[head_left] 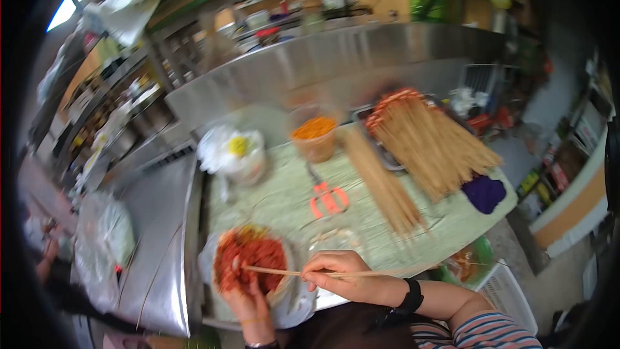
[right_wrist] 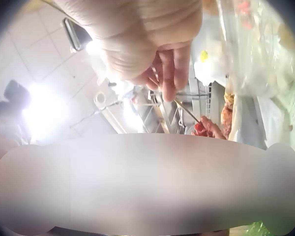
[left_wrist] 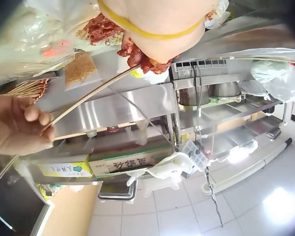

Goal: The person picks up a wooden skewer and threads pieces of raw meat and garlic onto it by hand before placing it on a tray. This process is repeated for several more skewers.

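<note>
My right hand [head_left: 342, 273] pinches a thin wooden skewer [head_left: 278, 272] that points left over a bowl of red marinated meat [head_left: 268, 255]. At the bowl's near edge, my left hand [head_left: 248, 307] holds a piece of the meat [left_wrist: 137, 56] around the skewer's tip. In the left wrist view the skewer runs from the right hand's fingers [left_wrist: 32, 115] into that meat. The right wrist view shows the right hand [right_wrist: 152, 44] from the palm side, with the left hand [right_wrist: 214, 129] beyond at the tip.
Loose bare skewers [head_left: 384, 181] lie beside a tray of threaded skewers [head_left: 429, 142]. Orange-handled scissors [head_left: 329, 200], a tub of orange powder [head_left: 314, 132] and a white plastic bag [head_left: 232, 155] sit behind the bowl. A purple cloth [head_left: 484, 194] lies at the right corner. A steel counter [head_left: 152, 239] stands left.
</note>
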### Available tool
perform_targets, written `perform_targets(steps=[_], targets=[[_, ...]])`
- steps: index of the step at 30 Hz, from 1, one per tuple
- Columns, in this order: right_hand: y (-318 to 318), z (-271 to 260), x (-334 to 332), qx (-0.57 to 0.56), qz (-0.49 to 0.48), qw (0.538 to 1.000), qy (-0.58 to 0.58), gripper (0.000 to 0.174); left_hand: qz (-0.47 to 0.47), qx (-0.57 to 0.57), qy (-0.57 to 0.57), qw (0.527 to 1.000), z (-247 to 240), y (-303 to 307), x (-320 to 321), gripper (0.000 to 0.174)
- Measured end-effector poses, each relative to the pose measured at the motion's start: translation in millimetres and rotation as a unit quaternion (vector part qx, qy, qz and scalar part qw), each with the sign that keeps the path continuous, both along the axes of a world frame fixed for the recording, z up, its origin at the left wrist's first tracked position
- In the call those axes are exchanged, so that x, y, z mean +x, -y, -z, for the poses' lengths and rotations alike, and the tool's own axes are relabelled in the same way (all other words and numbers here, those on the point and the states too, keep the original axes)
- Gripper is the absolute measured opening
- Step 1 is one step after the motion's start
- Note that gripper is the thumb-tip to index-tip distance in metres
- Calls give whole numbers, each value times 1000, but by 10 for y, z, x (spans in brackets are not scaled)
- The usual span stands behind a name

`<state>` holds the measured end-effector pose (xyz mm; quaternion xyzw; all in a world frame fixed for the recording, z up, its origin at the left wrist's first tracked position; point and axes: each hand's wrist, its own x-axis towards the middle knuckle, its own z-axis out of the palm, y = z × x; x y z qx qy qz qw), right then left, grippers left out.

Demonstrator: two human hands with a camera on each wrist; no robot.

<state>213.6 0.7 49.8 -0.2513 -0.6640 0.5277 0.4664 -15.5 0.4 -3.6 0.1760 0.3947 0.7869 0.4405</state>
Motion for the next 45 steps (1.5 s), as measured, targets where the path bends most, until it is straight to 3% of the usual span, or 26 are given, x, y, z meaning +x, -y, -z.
perform_targets(steps=[2,4,6,8,11,13,15,17,19,21,23,25,26,27,29,30,31,33,36,41,43,44,45], targets=[[-53,12,232,-46,20,998,-36,18,31,-9,1,999,-135,23,63,35],[-100,-27,508,-182,81,975,-102,20,61,-7,-10,998,-163,10,100,38],[-257,-54,822,-106,158,969,-156,23,-3,17,-92,996,-94,-7,103,37],[-543,-116,1086,-104,275,928,-227,27,0,7,-115,993,-44,-10,75,37],[-1208,-154,1595,-80,329,886,-317,34,-5,-8,-130,991,-141,11,126,36],[-1679,-90,1865,-69,346,873,-337,36,23,-6,-158,987,-432,105,264,40],[-2063,13,2063,-120,391,826,-388,39,-5,24,-169,985,-415,70,285,36],[-2284,141,2147,-138,416,807,-395,39,-5,5,-160,987,-468,81,307,34],[-2339,223,2182,-162,440,788,-399,40,-6,6,-229,973,-327,56,239,33],[-2274,240,2121,-198,419,766,-445,40,-28,-17,-373,927,-249,69,186,34],[-2138,200,2052,-243,389,770,-443,36,-18,-23,-429,903,-230,74,151,37],[-2052,231,1928,-246,285,868,-324,29,-7,-35,-485,874,-184,67,131,40],[-1896,39,1725,-242,274,888,-278,18,6,-15,-322,946,-91,34,114,37],[-1893,99,1597,-251,268,887,-279,18,15,10,-150,989,-35,5,91,35],[-1919,152,1404,-185,239,953,20,14,9,20,-136,990,-42,5,97,32],[-1954,214,1293,-148,277,930,193,12,17,8,-147,989,-44,6,105,30],[-1934,315,1218,103,348,816,450,12,26,-3,-156,987,-64,12,123,29],[-2002,510,1082,51,316,709,629,14,15,3,-137,990,-81,26,129,28],[-1983,626,1076,12,338,712,615,17,22,21,-89,996,-44,21,107,26],[-1876,460,1261,20,335,730,595,19,32,34,-103,994,-29,36,97,25],[-1862,331,1361,-104,262,823,494,19,30,34,-100,994,-46,40,111,25],[-1797,302,1392,-152,250,891,346,20,34,34,-99,994,-60,39,117,24],[-1761,267,1419,-186,245,911,274,18,35,32,-99,994,-72,46,118,24]])
